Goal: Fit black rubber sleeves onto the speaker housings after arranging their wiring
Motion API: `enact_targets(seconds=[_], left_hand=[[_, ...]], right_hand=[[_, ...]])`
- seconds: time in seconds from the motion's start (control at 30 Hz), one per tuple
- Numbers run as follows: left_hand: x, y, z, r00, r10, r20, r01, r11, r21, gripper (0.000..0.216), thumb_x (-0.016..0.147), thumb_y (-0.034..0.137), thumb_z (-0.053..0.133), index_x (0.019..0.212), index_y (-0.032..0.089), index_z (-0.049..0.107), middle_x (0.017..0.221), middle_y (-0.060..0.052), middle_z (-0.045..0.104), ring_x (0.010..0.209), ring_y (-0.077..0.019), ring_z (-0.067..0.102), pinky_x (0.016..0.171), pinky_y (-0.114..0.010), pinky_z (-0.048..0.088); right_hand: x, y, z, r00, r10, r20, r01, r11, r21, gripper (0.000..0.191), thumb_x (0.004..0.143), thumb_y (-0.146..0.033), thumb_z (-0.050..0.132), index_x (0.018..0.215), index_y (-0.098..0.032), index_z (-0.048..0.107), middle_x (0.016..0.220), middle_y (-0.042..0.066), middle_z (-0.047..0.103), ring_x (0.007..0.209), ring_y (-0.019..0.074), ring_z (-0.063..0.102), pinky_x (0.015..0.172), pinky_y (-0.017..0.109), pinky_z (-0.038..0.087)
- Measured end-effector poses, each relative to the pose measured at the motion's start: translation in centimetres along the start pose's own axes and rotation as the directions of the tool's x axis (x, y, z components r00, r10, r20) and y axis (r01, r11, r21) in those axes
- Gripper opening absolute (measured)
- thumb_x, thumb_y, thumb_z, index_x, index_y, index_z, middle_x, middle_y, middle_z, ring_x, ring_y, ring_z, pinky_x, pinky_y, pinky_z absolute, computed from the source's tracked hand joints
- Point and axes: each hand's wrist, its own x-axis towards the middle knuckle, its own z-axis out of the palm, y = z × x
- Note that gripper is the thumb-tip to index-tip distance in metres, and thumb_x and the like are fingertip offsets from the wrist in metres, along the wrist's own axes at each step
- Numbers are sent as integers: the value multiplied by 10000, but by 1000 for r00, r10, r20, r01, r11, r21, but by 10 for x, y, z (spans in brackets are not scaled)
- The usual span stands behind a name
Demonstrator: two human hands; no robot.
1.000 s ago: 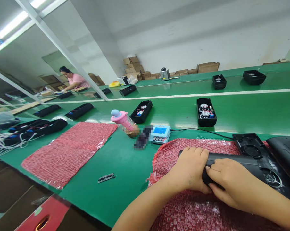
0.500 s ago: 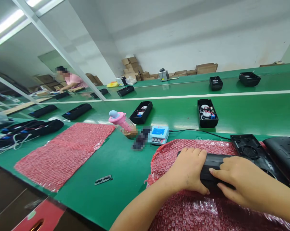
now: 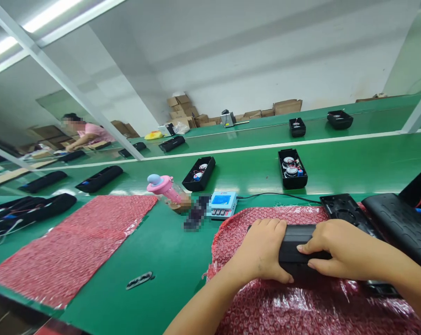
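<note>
A long black speaker housing [image 3: 297, 249] lies on red bubble wrap [image 3: 287, 307] on the green bench in front of me. My left hand [image 3: 264, 251] wraps over its left end, fingers curled on top and thumb on the near side. My right hand [image 3: 332, 246] grips the housing just to the right, fingers pressed along its front face. Behind it a black perforated panel [image 3: 343, 209] and a black grille part [image 3: 398, 223] lie at the right.
A second red bubble-wrap sheet [image 3: 77, 242] lies at left, with a small black strip [image 3: 139, 280] near it. A pink bottle [image 3: 164, 190], a blue meter [image 3: 223, 203] with its cable, and open black housings [image 3: 293, 169] on the green conveyor [image 3: 364, 163]. A person in pink [image 3: 86, 135] works far left.
The view has shifted right and slightly up. My right hand has slid a little along the housing; both hands stay closed on it.
</note>
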Motion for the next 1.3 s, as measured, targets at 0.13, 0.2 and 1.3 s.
enact_targets(seconds=[0.13,0.2,1.3], left_hand=[[0,1,-1,1000,-6,10,6,1000,12,801,391,552,787,1029,171,489,999,-63,570,867,-270,531,741,-393,445],[0,2,-2,1000,-7,4,7,1000,17,776,394,554,789,1005,179,494,987,-57,575,855,-266,534,740,-385,444],[-64,47,-2,979,190,72,-203,895,397,644,802,541,534,1202,41,469,1193,-213,552,1048,-322,543,802,-407,461]], right_hand=[[2,-2,5,999,40,20,-38,995,-90,160,761,-280,613,891,-290,706,749,1,675,715,202,608,629,290,360],[2,0,4,998,44,47,-39,995,-90,206,772,-324,608,957,-301,696,772,10,678,725,211,606,627,290,356],[7,-16,16,903,89,420,-121,991,52,1304,325,-351,830,1437,-190,169,1429,145,299,1260,371,336,1068,463,250]])
